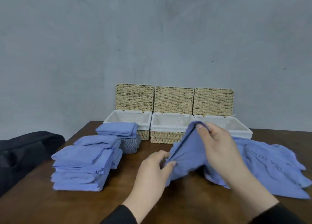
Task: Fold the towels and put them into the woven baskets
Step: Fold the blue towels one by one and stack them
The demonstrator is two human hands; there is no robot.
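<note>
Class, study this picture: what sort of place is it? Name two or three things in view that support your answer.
Probably a plain indoor workspace set up for a folding task, not clearly a home: a dark wooden table against a bare grey wall, three open lined woven baskets, and stacks of folded blue towels.

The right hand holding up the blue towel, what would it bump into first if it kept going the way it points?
Probably the middle woven basket with white cloth lining. The right hand pinches the raised blue towel, pointing up and left towards the baskets. Depth is unclear from one view, so it might pass above the rim.
</note>
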